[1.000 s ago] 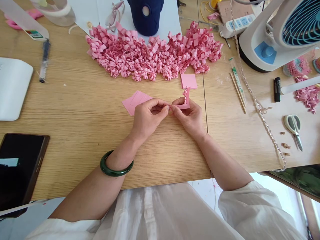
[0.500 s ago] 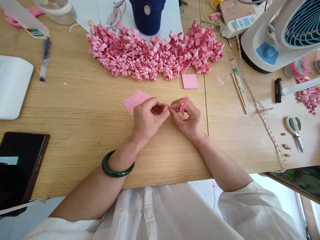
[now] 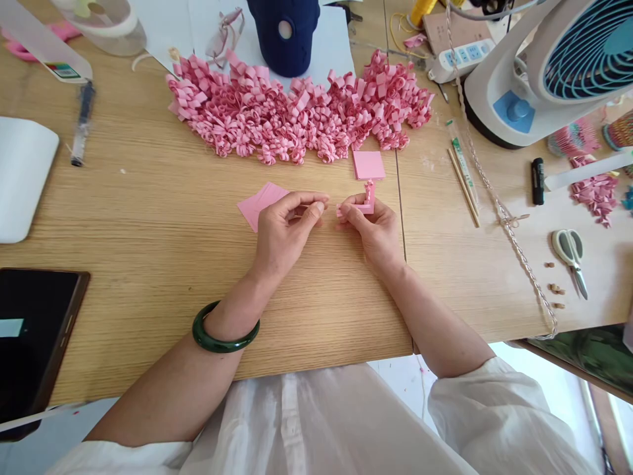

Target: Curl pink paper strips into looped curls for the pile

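One flat black rectangular device with a brown edge lies at the far left of the pale wood-grain table, and beyond it sits a smooth white object with rounded corners. Just right of that, a slim clear pen with a dark cap lies on the wood. Next comes the left forearm, wearing a glossy dark green bangle. Several overlapping thin pink paper sheets lie beside the left hand, partly hidden behind it. Its fingers are bent, their tips near the thumb; I cannot tell whether anything thin is between them. Farther back, a navy blue tapered vessel stands behind a long, wide heap of curled pink paper pieces.

To the right and apart from the left hand, the right hand pinches a narrow pink paper strip bent at a right angle, with small curls along its upright part, between thumb and fingers above the table. Just behind is a small stack of square pink paper. Further right lie two thin wooden sticks, a twisted pale cord, a white fan with teal blades, a black marker and white-and-grey-handled scissors.
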Tool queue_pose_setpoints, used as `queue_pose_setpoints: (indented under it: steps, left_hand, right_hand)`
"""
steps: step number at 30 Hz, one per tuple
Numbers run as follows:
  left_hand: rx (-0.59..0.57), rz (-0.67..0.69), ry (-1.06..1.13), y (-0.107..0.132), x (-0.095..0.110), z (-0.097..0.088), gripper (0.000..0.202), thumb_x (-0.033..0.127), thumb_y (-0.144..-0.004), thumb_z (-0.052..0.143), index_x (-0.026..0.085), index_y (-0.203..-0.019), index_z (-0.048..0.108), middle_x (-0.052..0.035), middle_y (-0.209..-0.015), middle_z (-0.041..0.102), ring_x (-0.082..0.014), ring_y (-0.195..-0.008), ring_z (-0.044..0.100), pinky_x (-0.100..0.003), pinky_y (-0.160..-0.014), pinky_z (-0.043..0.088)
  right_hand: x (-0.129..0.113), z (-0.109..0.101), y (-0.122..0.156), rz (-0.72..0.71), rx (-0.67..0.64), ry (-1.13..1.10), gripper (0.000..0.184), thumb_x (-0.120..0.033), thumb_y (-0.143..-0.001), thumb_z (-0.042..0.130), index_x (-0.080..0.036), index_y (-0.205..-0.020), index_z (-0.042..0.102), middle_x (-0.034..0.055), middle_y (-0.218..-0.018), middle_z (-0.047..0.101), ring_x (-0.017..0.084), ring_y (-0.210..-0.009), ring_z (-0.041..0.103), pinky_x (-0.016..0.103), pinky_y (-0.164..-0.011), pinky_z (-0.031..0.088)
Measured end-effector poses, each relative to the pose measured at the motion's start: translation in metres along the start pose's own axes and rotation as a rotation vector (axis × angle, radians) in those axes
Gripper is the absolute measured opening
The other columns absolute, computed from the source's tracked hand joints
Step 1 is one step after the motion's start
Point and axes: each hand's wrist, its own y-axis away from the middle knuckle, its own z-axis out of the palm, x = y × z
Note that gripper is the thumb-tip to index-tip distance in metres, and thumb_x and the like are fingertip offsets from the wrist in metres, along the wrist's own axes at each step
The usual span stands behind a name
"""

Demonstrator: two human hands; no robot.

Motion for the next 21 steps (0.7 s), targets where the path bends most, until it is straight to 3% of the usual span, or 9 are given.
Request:
queue_pose_setpoints:
  steps: [7, 21]
  left_hand:
    - [-0.079, -0.076, 0.065, 0.0013, 0.0009, 0.0014, 0.015, 0.033, -0.089, 0.074, 0.020, -0.091, 0.081, -0.0021, -0.088, 0.079, -0.0156, -0.080, 0.072, -0.028, -0.081, 0.060]
    - [-0.038, -0.092, 0.008, 0.0013, 0.0003, 0.0008, 0.013, 0.034, -0.085, 0.079, 0.022, -0.087, 0.081, -0.0019, -0.084, 0.079, -0.0168, -0.078, 0.073, -0.029, -0.079, 0.061]
  right_hand:
    - [-0.0020, -0.0003, -0.0011, 0.043, -0.066, -0.034, 0.036, -0.051, -0.075, 0.086, -0.020, -0.078, 0.067, -0.0020, -0.077, 0.070, 0.009, -0.067, 0.062, 0.024, -0.069, 0.054]
    - [0.0006, 0.0004, -0.0010, 0.059, -0.087, -0.021, 0.041, -0.054, -0.073, 0.086, -0.020, -0.081, 0.065, -0.0027, -0.073, 0.068, 0.010, -0.067, 0.064, 0.027, -0.069, 0.056]
